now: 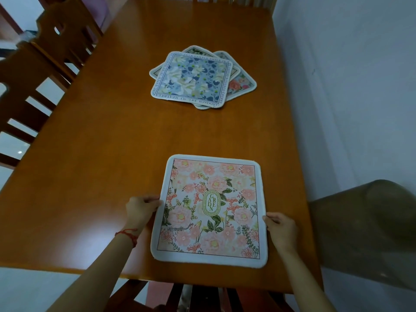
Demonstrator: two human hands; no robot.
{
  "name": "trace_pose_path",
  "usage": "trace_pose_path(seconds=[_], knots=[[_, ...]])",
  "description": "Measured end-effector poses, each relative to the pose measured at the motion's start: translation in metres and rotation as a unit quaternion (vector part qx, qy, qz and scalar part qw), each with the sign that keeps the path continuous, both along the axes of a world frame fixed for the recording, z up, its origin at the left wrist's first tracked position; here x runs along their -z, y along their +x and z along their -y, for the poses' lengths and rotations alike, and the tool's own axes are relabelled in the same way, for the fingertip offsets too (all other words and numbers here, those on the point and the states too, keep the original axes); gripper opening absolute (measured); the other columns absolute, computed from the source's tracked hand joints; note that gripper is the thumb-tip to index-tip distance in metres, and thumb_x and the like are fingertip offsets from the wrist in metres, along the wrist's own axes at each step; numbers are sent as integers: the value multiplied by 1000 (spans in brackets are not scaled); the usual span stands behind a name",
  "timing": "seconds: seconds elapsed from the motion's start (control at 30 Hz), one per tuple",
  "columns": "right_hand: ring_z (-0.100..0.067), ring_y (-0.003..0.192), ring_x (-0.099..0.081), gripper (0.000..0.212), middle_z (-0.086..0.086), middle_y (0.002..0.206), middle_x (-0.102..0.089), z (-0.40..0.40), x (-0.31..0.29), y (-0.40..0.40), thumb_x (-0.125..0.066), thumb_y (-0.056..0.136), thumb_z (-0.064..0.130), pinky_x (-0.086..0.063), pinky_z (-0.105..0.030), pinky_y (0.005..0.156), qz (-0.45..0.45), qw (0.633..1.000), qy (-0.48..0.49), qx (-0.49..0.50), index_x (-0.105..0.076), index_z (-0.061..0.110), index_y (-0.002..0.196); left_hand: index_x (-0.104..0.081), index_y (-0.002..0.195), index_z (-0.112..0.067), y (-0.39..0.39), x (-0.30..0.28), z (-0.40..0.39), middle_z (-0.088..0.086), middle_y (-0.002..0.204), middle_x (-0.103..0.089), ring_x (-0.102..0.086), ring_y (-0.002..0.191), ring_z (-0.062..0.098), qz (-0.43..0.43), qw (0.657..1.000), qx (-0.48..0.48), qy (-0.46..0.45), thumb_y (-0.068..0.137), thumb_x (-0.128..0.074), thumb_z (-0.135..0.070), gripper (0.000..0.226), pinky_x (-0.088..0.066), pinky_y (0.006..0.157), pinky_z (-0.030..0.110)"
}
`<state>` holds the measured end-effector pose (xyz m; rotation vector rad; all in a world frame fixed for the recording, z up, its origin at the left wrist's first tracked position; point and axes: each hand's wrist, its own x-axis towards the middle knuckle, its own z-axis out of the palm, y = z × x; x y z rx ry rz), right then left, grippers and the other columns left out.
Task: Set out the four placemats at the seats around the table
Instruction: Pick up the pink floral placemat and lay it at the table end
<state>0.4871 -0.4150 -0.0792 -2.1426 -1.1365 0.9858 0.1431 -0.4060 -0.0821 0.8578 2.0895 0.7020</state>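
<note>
A pink floral placemat point(211, 210) with a green "GARDEN" label lies flat near the front edge of the wooden table point(108, 140). My left hand point(141, 209) pinches its left edge and my right hand point(281, 228) pinches its right edge. Farther back, at the table's middle, three more placemats sit in a loose fanned pile. A blue floral placemat point(191, 78) is on top, a pink one point(240, 84) pokes out at the right, and a third point(195, 50) shows only its corner behind.
Wooden chairs point(45, 64) stand along the table's left side, and a chair back point(191, 298) shows under the front edge. A pale wall point(349, 86) runs close along the table's right side. A blurred dark shape point(369, 233) sits at the lower right.
</note>
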Motion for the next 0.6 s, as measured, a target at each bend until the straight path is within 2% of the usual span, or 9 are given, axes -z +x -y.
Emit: trace_pose_path(seconds=[0.07,0.27,0.47,0.6], knots=[[-28,82,-66,15,-16,95,-70,-1,2,-1,-66,81,8,-55,-39,75,1,1000,-3,-1,-68,2,95,-70,96,0,-1,1,-2,16,100,-70,-64,76,26,1,1000,-4,0,78,-69,-7,20,-53,80,34],[-29,84,-66,15,-16,96,-70,1,3,1,-65,82,8,-55,-38,75,-11,1000,-2,-5,-68,2,95,-70,96,1,-2,2,-3,17,99,-70,-64,72,26,12,1000,-10,4,77,-69,-6,20,-52,77,31],[-25,79,-61,16,-19,97,-68,5,0,3,-64,83,5,-48,-27,67,-18,1000,2,-2,-66,-2,97,-70,97,-1,4,1,6,16,98,-70,-63,72,23,18,1000,-18,5,77,-70,-7,21,-51,75,29],[-25,82,-61,17,-19,99,-68,7,-1,3,-64,82,5,-49,-31,72,-13,1000,4,-8,-66,-3,98,-70,98,-1,5,1,7,18,99,-70,-63,74,24,11,1000,-13,13,78,-69,-8,21,-52,77,31]])
